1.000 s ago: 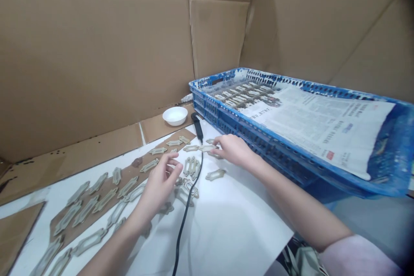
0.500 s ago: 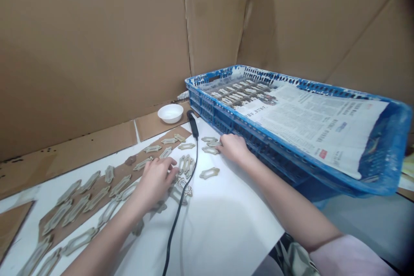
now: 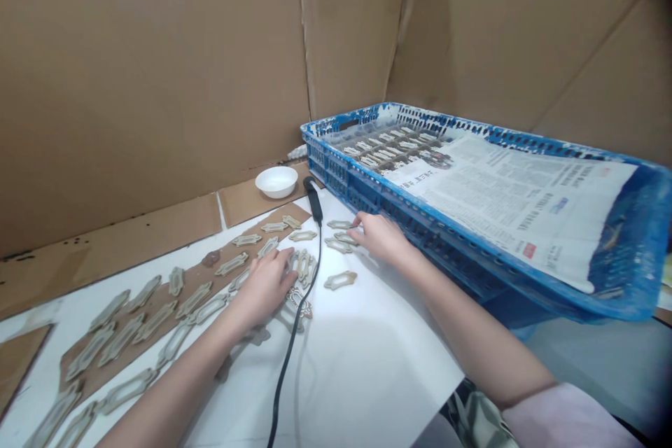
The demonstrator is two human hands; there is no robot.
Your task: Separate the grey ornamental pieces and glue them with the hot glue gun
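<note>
Now, near the blue crate, right hand and left hand lie open, fingers spread above small pieces, gripping nothing.

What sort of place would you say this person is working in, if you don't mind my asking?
It looks like a makeshift small workshop, probably for handwork on small parts: cardboard sheets line the walls, rows of small openwork plates lie on white paper, and a blue plastic crate holds more.

Head-worn view, looking forward and down
</note>
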